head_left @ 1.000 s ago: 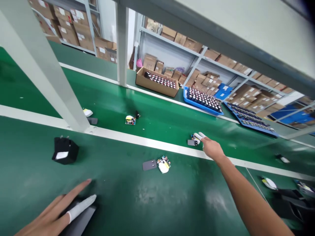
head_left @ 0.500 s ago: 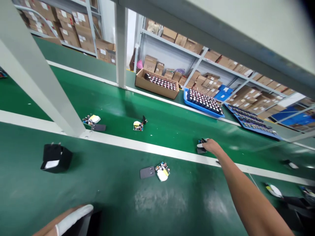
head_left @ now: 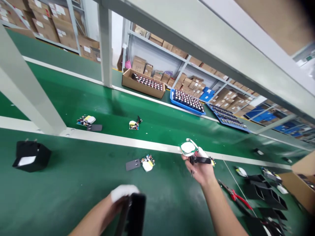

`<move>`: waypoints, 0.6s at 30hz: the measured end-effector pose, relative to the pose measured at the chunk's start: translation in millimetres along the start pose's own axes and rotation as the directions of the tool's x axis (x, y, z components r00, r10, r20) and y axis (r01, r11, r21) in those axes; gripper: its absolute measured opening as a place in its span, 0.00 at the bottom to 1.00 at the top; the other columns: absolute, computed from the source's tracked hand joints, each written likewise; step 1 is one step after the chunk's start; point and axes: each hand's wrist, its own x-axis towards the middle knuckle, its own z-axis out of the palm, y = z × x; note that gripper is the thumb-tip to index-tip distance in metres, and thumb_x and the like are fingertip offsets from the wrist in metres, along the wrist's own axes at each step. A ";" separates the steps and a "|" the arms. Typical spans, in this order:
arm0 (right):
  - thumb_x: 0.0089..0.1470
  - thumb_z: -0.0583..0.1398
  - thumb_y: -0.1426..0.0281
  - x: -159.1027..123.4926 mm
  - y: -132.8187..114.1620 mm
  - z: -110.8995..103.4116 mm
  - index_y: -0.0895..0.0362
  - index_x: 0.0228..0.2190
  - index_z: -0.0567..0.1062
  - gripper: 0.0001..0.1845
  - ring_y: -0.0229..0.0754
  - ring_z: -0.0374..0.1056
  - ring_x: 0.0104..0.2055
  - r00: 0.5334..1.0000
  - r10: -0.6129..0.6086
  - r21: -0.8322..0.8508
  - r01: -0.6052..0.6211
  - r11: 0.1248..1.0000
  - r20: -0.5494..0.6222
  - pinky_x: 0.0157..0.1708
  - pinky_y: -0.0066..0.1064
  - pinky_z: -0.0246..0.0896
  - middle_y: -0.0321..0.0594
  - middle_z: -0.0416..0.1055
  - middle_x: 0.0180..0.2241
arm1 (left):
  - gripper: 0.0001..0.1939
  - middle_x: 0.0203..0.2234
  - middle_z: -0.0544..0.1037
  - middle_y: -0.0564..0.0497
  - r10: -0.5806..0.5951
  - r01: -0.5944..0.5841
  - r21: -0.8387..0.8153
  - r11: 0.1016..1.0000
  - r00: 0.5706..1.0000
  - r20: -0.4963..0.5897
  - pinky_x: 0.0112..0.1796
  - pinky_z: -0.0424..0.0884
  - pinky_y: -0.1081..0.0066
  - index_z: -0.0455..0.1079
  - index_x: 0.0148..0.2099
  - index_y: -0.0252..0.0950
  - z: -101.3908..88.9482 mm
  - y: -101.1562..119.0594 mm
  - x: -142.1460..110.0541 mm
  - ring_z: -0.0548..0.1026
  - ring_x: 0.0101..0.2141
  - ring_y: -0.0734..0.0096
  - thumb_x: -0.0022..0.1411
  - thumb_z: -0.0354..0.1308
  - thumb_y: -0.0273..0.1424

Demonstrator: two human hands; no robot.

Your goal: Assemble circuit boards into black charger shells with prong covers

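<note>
My right hand, with white covers on some fingers, is closed around a circuit board with a white pad, just above the white strip. A dark flat plug cover hangs with this board at my palm. Lower down, my left hand grips a black plastic housing, blurred by motion. Between and beyond the hands lies another circuit board joined to a grey plug plate. Far left stands a black box-shaped housing with its prongs up.
Red-and-black-handled pliers lie right of my forearm, beside several black housings. More boards rest on the green belt. A grey metal post and beam cross the view. Behind are a cardboard box and a blue tray.
My right hand has drawn back toward me and lifted the circuit board, turning its white pad into view. My left hand has come up and rightward with the black housing.
</note>
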 end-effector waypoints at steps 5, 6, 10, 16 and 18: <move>0.43 0.63 0.42 -67.2 17.9 38.3 0.55 0.26 0.73 0.27 0.29 0.49 0.12 0.988 0.136 0.176 -0.146 0.973 0.068 0.12 0.22 0.33 0.35 0.68 0.17 | 0.39 0.69 0.56 0.45 0.242 -0.090 -0.495 0.864 0.937 0.251 0.63 0.58 0.52 0.63 0.62 0.45 8.5 34.6 29.5 0.58 0.66 0.49 0.48 0.72 0.37; 0.43 0.64 0.43 -77.2 20.3 42.6 0.55 0.27 0.73 0.27 0.28 0.48 0.11 0.984 0.170 0.195 -0.178 0.965 0.058 0.11 0.21 0.33 0.33 0.67 0.16 | 0.40 0.71 0.50 0.46 0.291 -0.075 -0.568 0.819 0.909 0.300 0.64 0.54 0.51 0.64 0.62 0.44 11.1 39.4 33.5 0.54 0.67 0.48 0.47 0.73 0.34; 0.48 0.66 0.47 -106.5 20.8 43.3 0.58 0.38 0.73 0.27 0.27 0.50 0.09 0.957 0.291 0.199 -0.283 0.938 -0.013 0.09 0.18 0.30 0.31 0.68 0.15 | 0.42 0.69 0.55 0.42 0.334 0.219 -0.810 0.544 0.829 0.448 0.62 0.57 0.45 0.66 0.63 0.43 30.7 43.5 36.2 0.62 0.64 0.40 0.45 0.73 0.28; 0.53 0.62 0.47 -134.8 22.1 19.2 0.61 0.39 0.76 0.28 0.32 0.62 0.16 0.986 0.140 0.070 -0.146 0.987 0.089 0.14 0.22 0.45 0.39 0.73 0.22 | 0.22 0.50 0.81 0.47 0.318 0.433 -0.899 0.074 0.844 0.432 0.60 0.64 0.50 0.77 0.53 0.36 54.7 34.8 25.4 0.74 0.56 0.51 0.54 0.61 0.25; 0.43 0.72 0.56 -140.1 33.8 15.7 0.58 0.35 0.76 0.22 0.30 0.59 0.20 0.999 0.039 0.014 -0.038 0.999 -0.031 0.21 0.23 0.53 0.30 0.67 0.21 | 0.23 0.48 0.82 0.47 0.311 0.466 -0.882 0.070 0.830 0.463 0.61 0.63 0.51 0.78 0.52 0.36 57.3 35.2 24.7 0.75 0.54 0.52 0.52 0.62 0.24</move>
